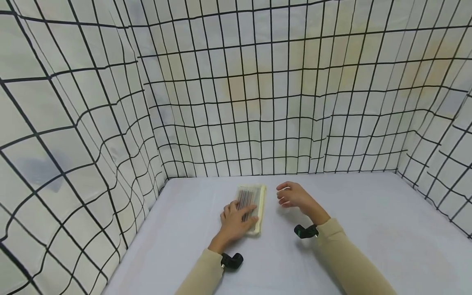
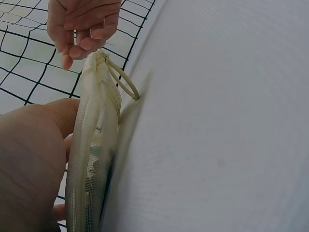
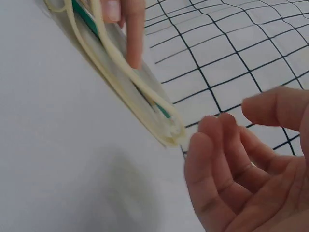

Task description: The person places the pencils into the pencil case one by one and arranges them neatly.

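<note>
A flat, see-through mesh zip pouch (image 1: 252, 191) with cream edging lies on the white table, and several thin, pen-like sticks show through it. My left hand (image 1: 234, 223) rests across its near part with fingers spread, covering some of it. In the left wrist view a cream loop (image 2: 126, 88) hangs from one end of the pouch (image 2: 91, 140). To the right of the pouch, my right hand (image 1: 295, 196) is raised over the table with loosely bent fingers and nothing in them. The right wrist view shows green inside the pouch (image 3: 120, 63) along its edge.
The white table (image 1: 184, 221) reaches back to a pale wall covered with black grid netting (image 1: 258, 102). Netting also rises along the left and right sides. A small black wrist device (image 1: 232, 261) sits on the left wrist, another (image 1: 305, 231) on the right.
</note>
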Demonstrator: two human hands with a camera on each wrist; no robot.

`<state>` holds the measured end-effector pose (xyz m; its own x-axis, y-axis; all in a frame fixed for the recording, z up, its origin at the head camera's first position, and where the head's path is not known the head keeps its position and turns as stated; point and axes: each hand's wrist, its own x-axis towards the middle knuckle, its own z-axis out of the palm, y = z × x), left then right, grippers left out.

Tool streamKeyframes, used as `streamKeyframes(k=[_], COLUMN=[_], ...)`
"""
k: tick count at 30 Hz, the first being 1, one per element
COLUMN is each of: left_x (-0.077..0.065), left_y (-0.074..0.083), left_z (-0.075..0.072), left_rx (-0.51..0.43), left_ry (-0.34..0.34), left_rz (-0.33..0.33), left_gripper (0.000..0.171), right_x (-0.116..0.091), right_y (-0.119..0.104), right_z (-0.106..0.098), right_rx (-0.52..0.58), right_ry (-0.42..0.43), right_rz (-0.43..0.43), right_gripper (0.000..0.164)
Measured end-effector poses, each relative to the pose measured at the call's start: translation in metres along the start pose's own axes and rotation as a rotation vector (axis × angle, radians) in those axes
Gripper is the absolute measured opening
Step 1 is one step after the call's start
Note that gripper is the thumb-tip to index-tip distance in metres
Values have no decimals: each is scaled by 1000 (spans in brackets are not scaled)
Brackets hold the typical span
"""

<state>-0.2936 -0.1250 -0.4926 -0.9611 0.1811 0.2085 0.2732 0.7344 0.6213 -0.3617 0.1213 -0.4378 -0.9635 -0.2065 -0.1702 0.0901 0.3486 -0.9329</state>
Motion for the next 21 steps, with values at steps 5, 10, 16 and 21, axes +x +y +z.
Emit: streamKeyframes(k=[5,10,16,21], left_x=[6,6,2,-3], left_y=[-2,-1,4,8], left_z=[-1,-6,-22,-43], left_rx=[19,93,198,293], left_ry=[-15,-54,-152,-244], left_rz=[-20,-23,14,102], left_gripper=[43,42,44,46], right_x=[-8,-18,-33,-45], right_y=[-7,-5,5,13], right_z=[-18,-37,-61,-81], right_rx=[-128,-208,-275,-326], right_ry=[-84,-127,-155,-138], right_rz=[-79,-108,-142,-184], right_gripper=[41,38,38,37])
